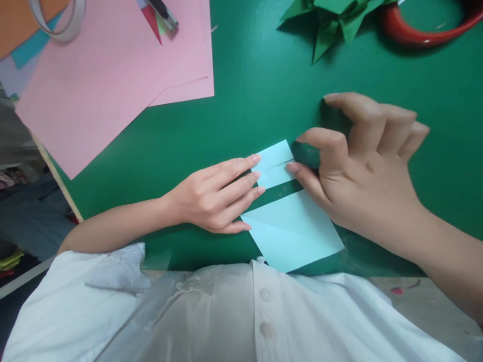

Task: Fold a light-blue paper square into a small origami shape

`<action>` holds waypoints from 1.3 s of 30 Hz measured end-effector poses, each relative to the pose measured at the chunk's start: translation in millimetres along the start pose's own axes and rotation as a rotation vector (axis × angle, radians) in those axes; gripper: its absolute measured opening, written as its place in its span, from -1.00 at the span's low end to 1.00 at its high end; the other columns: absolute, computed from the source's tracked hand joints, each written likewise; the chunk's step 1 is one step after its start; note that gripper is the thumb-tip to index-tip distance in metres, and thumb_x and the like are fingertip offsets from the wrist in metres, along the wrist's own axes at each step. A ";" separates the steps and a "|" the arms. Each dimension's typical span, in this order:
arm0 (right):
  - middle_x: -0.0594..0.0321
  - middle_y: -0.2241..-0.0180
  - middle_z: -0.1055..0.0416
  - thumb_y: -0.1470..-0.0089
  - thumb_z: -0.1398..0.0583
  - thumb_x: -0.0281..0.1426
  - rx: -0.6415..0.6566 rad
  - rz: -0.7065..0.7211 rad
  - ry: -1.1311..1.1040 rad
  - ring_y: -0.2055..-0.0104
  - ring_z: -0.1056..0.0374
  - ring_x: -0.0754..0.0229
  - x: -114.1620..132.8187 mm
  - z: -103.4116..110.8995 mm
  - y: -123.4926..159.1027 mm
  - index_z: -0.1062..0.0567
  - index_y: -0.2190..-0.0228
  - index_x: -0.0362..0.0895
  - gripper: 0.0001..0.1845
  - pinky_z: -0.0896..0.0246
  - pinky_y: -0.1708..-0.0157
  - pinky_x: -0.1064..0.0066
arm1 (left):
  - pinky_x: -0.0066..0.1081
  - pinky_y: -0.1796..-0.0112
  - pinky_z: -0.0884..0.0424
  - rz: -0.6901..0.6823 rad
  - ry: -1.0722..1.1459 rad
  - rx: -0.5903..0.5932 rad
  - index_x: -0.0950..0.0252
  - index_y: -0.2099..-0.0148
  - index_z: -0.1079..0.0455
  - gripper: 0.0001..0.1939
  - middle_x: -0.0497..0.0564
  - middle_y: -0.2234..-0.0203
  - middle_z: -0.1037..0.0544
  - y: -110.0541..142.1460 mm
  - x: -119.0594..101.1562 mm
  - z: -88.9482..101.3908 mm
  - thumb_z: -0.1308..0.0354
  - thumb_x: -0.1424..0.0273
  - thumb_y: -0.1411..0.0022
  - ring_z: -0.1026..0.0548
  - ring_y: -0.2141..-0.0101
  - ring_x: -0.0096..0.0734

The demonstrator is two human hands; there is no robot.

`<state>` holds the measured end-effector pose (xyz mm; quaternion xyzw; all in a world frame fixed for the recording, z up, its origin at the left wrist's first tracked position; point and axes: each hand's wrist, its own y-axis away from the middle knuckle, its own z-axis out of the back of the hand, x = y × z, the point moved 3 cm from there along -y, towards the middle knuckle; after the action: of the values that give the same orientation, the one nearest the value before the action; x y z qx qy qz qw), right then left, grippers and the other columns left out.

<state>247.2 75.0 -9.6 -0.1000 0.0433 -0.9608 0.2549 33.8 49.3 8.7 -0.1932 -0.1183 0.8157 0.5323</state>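
A folded paper (290, 229), pale blue on one face and dark green on the other, lies on the green table top (249, 100) close to my body. My left hand (215, 196) lies flat with its fingers stretched out, the fingertips pressing the paper's left edge. My right hand (358, 161) is at the paper's upper right corner; its thumb and a bent finger pinch the green folded edge there, while the other fingers curl above the table.
Pink paper sheets (113, 75) lie at the upper left, with a roll of tape (60, 25) and a pen-like tool (164, 15) on them. A folded green paper figure (332, 20) and a red curved object (426, 30) sit at the far edge.
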 end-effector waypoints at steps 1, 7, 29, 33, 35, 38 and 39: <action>0.00 -0.25 -0.15 -0.22 -0.12 -0.08 -0.001 -0.001 0.000 -0.13 -0.20 -0.23 -0.5 0.0 -0.3 -0.32 0.03 -0.04 -0.61 -0.16 0.09 -0.07 | -0.13 -0.01 -0.59 0.001 0.001 0.000 0.52 0.09 -0.49 -0.36 0.25 0.15 -0.60 0.1 0.1 0.0 -0.04 -0.05 -0.31 -0.55 -0.04 0.08; 0.01 -0.27 -0.06 -0.28 -0.05 -0.14 0.052 -0.006 -0.020 -0.16 -0.16 -0.29 -1.5 -1.8 -2.3 -0.27 -0.01 -0.03 -0.66 -0.22 0.12 -0.23 | -0.12 -0.01 -0.59 0.002 0.018 0.003 0.49 0.06 -0.48 -0.39 0.22 0.16 -0.61 -0.5 1.1 0.3 0.01 -0.02 -0.35 -0.53 -0.07 0.03; -0.09 -0.09 -0.28 -0.23 -0.13 -0.11 -0.038 0.046 -0.208 -0.12 -0.24 -0.30 -10.4 5.5 -9.0 -0.38 0.12 -0.14 -0.64 -0.17 0.07 -0.16 | -0.24 0.05 -0.53 0.013 -0.040 0.032 0.34 0.03 -0.50 -0.61 0.10 0.14 -0.63 -2.5 6.4 -1.3 -0.10 0.14 -0.34 -0.57 -0.04 -0.10; -0.05 -0.05 -0.32 -0.20 -0.17 -0.13 -0.041 0.067 -0.259 -0.10 -0.26 -0.27 -12.0 6.8 -8.4 -0.41 0.19 -0.11 -0.69 -0.17 0.06 -0.08 | -0.23 -0.01 -0.48 0.061 -0.071 0.071 0.26 -0.07 -0.46 -0.63 0.11 0.00 -0.58 -4.2 8.8 -2.2 -0.11 0.18 -0.34 -0.52 -0.08 -0.15; -0.02 -0.01 -0.35 -0.18 -0.19 -0.14 -0.053 0.076 -0.292 -0.07 -0.28 -0.24 -13.4 7.3 -9.2 -0.42 0.22 -0.11 -0.71 -0.18 0.08 -0.05 | -0.21 -0.02 -0.46 0.078 -0.070 0.077 0.24 -0.10 -0.45 -0.62 0.13 -0.03 -0.56 -4.7 9.9 -2.7 -0.13 0.17 -0.33 -0.50 -0.09 -0.12; 0.04 0.09 -0.42 -0.17 -0.22 -0.21 -0.096 0.110 -0.354 0.01 -0.33 -0.16 -15.0 8.2 -11.7 -0.42 0.28 -0.09 -0.79 -0.20 0.13 0.02 | -0.16 -0.02 -0.45 0.067 -0.040 0.087 0.26 -0.12 -0.43 -0.57 0.18 -0.04 -0.54 -5.0 11.1 -3.8 -0.16 0.16 -0.30 -0.48 -0.10 -0.06; 0.07 0.14 -0.44 -0.17 -0.22 -0.25 -0.111 0.134 -0.387 0.06 -0.35 -0.10 -14.9 8.5 -12.8 -0.42 0.30 -0.08 -0.84 -0.21 0.16 0.06 | -0.15 -0.03 -0.44 0.065 -0.024 0.090 0.27 -0.13 -0.41 -0.56 0.19 -0.05 -0.53 -5.0 11.6 -4.2 -0.15 0.15 -0.30 -0.47 -0.11 -0.04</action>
<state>255.6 93.2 -2.1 -0.2935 0.0530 -0.9007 0.3160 35.6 61.9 4.7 -0.1632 -0.0816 0.8392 0.5124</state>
